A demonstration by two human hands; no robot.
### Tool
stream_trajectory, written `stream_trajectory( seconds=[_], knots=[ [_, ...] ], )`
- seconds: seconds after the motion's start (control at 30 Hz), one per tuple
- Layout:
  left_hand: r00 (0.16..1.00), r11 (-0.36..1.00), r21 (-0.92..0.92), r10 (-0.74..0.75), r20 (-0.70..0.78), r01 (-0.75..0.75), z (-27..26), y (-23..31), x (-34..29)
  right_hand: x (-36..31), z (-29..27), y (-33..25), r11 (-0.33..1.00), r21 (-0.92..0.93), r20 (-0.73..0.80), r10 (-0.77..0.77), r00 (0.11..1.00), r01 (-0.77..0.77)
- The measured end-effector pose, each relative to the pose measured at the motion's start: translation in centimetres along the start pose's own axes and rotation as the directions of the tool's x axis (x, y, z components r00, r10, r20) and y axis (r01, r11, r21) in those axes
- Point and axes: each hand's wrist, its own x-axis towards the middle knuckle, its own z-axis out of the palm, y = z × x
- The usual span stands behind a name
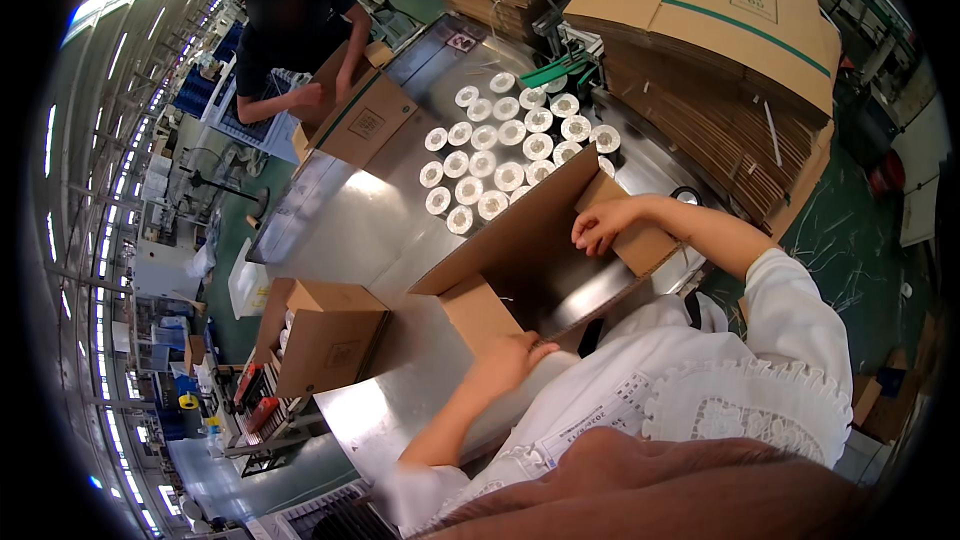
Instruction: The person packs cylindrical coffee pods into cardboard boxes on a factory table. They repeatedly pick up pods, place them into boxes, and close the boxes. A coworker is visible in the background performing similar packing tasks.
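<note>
In front of me on the metal table stands a brown cardboard box [530,230] with its top flaps raised, and bare metal shows through inside it. My left hand [512,360] is closed over its near left edge, beside a short flap [478,312]. At the right end my right hand [603,226] has its fingers curled at the other short flap [643,246]; the exact contact is partly hidden. Beyond the box, several round, silver-topped rolls or cans [510,132] stand upright in a cluster, some hidden by the raised far flap.
Across the metal table [370,230], a co-worker [295,35] handles another cardboard box [368,125]. A filled open carton [330,340] stands at the left edge, next to a conveyor [265,410]. Tall stacks of flattened cartons [720,90] rise at the right and far side.
</note>
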Motion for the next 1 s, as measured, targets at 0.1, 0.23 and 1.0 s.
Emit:
stream_trajectory(
  seconds=[0.1,0.23,1.0],
  knots=[
    [0.992,0.977,-0.198,-0.093,-0.087,0.074,1.3,-6.3,3.5,-3.0,-1.6,-3.8,0.878,0.412,-0.111,-0.219,0.97,0.245],
    [0.764,0.979,0.168,0.196,-0.615,-0.116,2.4,-6.6,6.6,-7.4,-0.9,-1.9,0.884,-0.43,-0.603,-0.434,0.67,0.185],
    [0.472,0.516,-0.838,-0.792,-0.387,0.179,14.0,-29.8,-7.9,3.9,7.6,11.6,0.942,0.229,-0.425,0.322,0.846,-0.244]
  ],
)
